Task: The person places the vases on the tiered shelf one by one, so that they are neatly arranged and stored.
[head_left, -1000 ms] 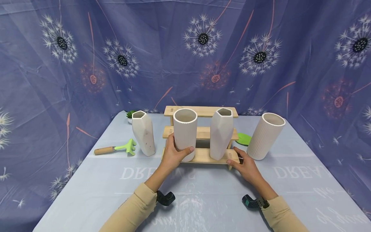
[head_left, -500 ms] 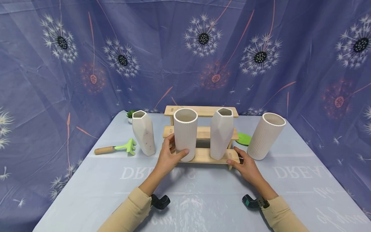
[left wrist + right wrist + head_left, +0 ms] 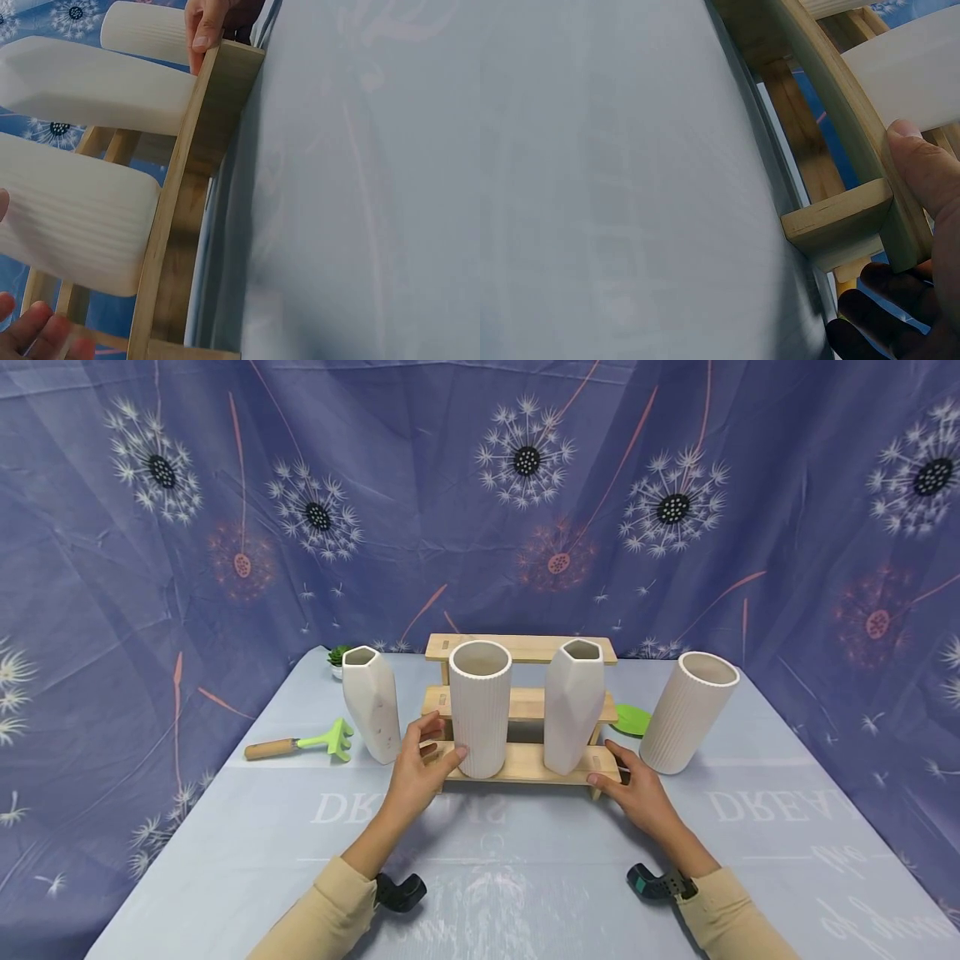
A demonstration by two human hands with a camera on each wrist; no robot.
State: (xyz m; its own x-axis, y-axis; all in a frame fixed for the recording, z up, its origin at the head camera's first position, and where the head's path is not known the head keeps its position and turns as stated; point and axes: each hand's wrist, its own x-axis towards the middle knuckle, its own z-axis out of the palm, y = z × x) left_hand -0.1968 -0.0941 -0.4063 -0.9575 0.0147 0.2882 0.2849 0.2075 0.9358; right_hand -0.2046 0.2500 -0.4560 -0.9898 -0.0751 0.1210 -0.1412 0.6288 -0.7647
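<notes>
A ribbed white cylinder vase (image 3: 481, 718) stands upright on the lowest tier of a three-tier wooden stand (image 3: 525, 763). To its right on that tier is a faceted white vase (image 3: 573, 706). My left hand (image 3: 415, 772) is spread at the ribbed vase's left side; in the left wrist view its fingertips (image 3: 52, 334) lie apart from the vase (image 3: 75, 217). My right hand (image 3: 637, 789) grips the right end of the lowest tier, thumb on the front edge of the board (image 3: 855, 112) and fingers around the end, partly in shadow.
Another faceted vase (image 3: 373, 706) stands left of the stand, and a second ribbed vase (image 3: 686, 714) right of it. A green hand rake with a wooden handle (image 3: 272, 749) lies at left. A small potted plant (image 3: 337, 658) and a green blade (image 3: 632, 720) sit farther back.
My left hand has let go of the ribbed vase and drawn away to the left, its fingers opening. The vase stays in place. My right hand keeps its hold on the stand.
</notes>
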